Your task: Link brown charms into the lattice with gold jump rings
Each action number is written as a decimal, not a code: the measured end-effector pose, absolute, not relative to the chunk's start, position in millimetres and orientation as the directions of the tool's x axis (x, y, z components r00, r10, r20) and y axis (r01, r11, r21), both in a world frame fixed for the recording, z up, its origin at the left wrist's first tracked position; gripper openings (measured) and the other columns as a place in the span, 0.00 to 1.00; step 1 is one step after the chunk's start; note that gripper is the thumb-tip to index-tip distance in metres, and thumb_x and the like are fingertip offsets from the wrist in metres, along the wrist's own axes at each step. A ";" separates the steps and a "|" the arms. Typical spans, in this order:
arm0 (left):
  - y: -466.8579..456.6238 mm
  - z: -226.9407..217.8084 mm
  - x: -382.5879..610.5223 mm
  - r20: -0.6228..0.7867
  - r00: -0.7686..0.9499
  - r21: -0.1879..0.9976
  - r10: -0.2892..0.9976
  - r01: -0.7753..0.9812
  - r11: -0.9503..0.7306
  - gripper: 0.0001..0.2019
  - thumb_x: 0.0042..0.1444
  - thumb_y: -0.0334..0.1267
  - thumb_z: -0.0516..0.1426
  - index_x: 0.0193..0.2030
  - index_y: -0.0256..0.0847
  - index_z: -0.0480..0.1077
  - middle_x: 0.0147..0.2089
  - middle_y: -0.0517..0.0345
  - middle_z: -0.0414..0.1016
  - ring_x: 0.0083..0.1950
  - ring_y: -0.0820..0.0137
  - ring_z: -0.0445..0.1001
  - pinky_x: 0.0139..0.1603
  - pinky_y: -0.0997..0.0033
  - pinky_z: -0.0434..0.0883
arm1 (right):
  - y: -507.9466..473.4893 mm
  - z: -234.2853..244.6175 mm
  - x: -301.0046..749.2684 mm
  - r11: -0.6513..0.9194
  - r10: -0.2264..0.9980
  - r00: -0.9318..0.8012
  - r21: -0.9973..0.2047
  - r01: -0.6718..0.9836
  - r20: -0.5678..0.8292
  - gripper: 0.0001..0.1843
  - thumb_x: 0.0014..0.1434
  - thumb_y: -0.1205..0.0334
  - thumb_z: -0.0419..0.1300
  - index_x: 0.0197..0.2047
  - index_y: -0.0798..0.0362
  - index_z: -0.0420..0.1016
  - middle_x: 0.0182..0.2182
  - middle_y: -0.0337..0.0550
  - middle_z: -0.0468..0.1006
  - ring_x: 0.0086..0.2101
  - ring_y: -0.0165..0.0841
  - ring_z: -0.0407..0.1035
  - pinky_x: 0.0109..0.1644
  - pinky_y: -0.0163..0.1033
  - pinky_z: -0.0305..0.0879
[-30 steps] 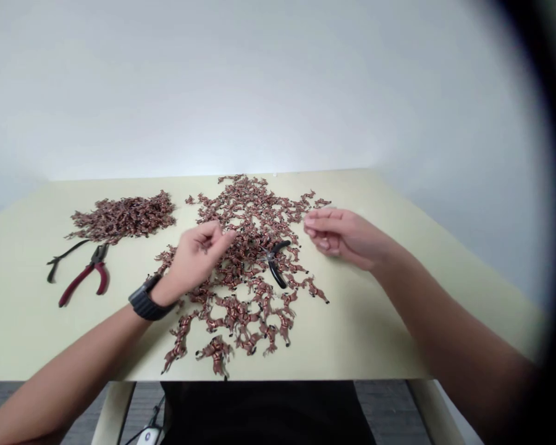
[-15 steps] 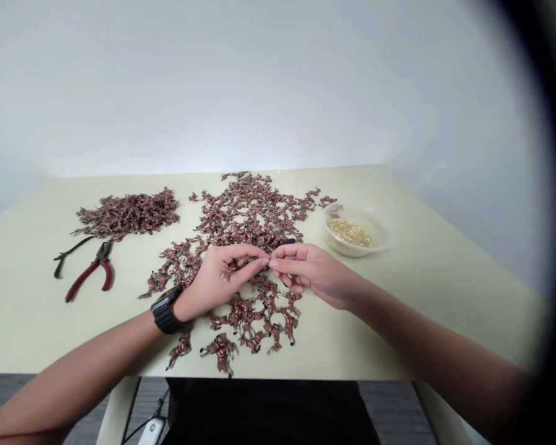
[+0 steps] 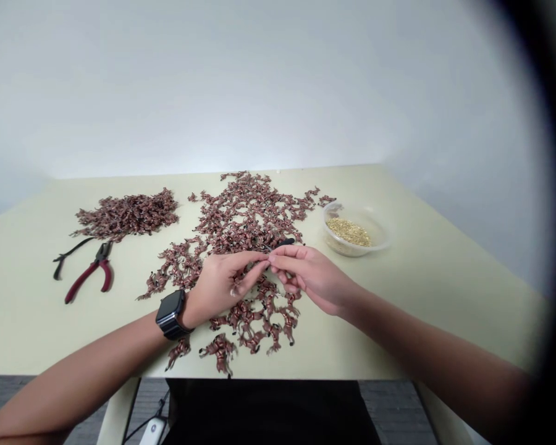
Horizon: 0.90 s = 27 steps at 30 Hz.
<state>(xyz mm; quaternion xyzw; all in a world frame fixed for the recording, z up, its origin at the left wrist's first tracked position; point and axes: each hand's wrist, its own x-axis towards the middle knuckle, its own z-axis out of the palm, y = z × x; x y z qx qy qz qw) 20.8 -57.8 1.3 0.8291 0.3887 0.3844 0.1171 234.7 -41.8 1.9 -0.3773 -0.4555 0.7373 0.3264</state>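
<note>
Head view: we look down on two bare hands meeting above a table. The fingertips [image 3: 264, 260] of the left hand [image 3: 223, 283] are curled closed and touch the closed fingertips of the right hand [image 3: 306, 274], thumb pressed to forefinger. Whether a tiny item is pinched between them is too small for us to tell.

Directly under both hands lies a wide, loose spread of copper-brown horse figures [image 3: 245, 216], with black-handled pliers [image 3: 285, 242] partly hidden among them, just beyond the fingertips. A dark smartwatch [image 3: 170, 314] sits on the left wrist.

To the right, near the right hand, stands a clear bowl [image 3: 337, 242] holding golden grains [image 3: 349, 232]. Far left lies a denser heap of figures [image 3: 127, 215], and below it red-handled pliers [image 3: 92, 274] lie beside a thin black tool [image 3: 69, 251]. All of this rests on a pale green table [image 3: 426, 309]. Below its front edge we see a black shirt [image 3: 269, 414].
</note>
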 end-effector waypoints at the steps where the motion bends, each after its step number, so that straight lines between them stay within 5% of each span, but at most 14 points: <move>1: -57.4 0.6 20.4 0.547 0.409 0.487 0.730 0.554 -0.675 0.08 0.65 0.36 0.61 0.48 0.43 0.80 0.38 0.58 0.86 0.24 0.76 0.75 0.29 0.76 0.71 | -42.1 1.4 235.0 -0.375 0.823 -0.503 -0.918 -0.132 -0.264 0.13 0.58 0.52 0.69 0.35 0.54 0.76 0.29 0.37 0.70 0.23 0.23 0.57 0.25 0.35 0.48; 10: -54.6 0.8 18.5 0.491 0.437 0.540 0.754 0.527 -0.657 0.08 0.66 0.37 0.60 0.47 0.43 0.81 0.39 0.58 0.86 0.29 0.74 0.78 0.30 0.77 0.71 | -41.1 -1.8 235.9 -0.379 0.826 -0.487 -0.919 -0.108 -0.284 0.15 0.58 0.51 0.70 0.37 0.55 0.79 0.30 0.39 0.73 0.23 0.23 0.58 0.25 0.35 0.49; 19: -54.9 2.9 19.8 0.378 0.313 0.679 0.871 0.546 -0.491 0.09 0.66 0.43 0.60 0.43 0.43 0.81 0.25 0.61 0.75 0.21 0.75 0.61 0.23 0.73 0.58 | -38.1 -0.2 236.3 -0.332 0.823 -0.505 -0.941 -0.057 -0.260 0.14 0.57 0.50 0.70 0.39 0.52 0.81 0.32 0.39 0.76 0.23 0.24 0.60 0.25 0.35 0.53; 27: -53.7 2.2 20.0 0.323 0.340 0.735 0.883 0.498 -0.460 0.10 0.65 0.45 0.60 0.42 0.43 0.80 0.27 0.60 0.76 0.22 0.76 0.62 0.24 0.74 0.58 | -38.1 -3.9 236.0 -0.275 0.830 -0.498 -0.961 0.028 -0.252 0.13 0.60 0.51 0.67 0.36 0.52 0.79 0.32 0.40 0.76 0.23 0.24 0.60 0.24 0.35 0.52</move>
